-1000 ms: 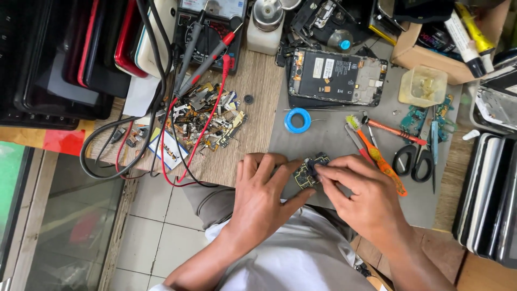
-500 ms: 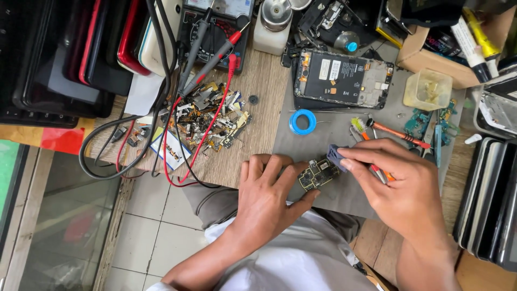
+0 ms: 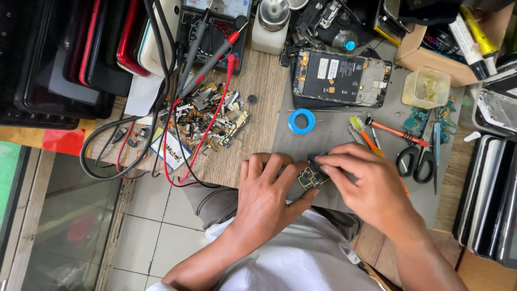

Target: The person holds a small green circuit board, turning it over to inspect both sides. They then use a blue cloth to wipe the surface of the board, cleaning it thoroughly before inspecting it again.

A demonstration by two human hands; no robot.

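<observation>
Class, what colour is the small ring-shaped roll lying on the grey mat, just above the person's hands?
Blue: the ring-shaped roll shows best in the head view, on the grey mat.

Boxes, labels and screens on the bench

Brown cardboard box [image 3: 425, 51] sits top right; white labels mark the opened phone [image 3: 340, 77]; dark tablet screens [image 3: 48, 64] stack far left.

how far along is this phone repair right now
Already done: the phone lies opened up on the grey mat, its insides showing. In hand: the left hand pins the small circuit board to the mat while the right hand presses a small dark piece at its top edge. Left: the board is not back in the phone.
</observation>
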